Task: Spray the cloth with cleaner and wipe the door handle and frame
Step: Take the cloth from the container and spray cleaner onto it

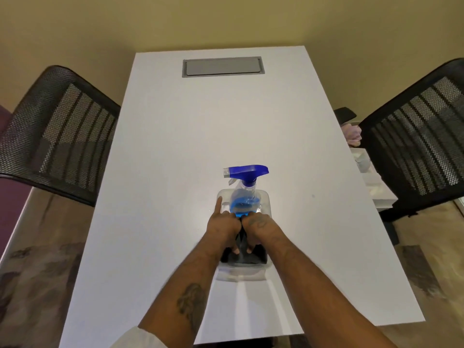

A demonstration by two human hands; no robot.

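Note:
A clear plastic bin (265,197) sits on the white table (200,136). Standing in its far end is a spray bottle (244,189) with a blue trigger head and blue liquid. A dark cloth (242,249) lies in the bin's near end. My left hand (223,226) and my right hand (258,226) are side by side inside the bin, both closed on the dark cloth. My left index finger points out along the bin's left rim. No door or handle is in view.
Black mesh chairs stand at the left (57,131) and right (416,141) of the table. A grey cable hatch (223,67) is set in the table's far end. A pink cloth (352,136) and white items lie beyond the right edge.

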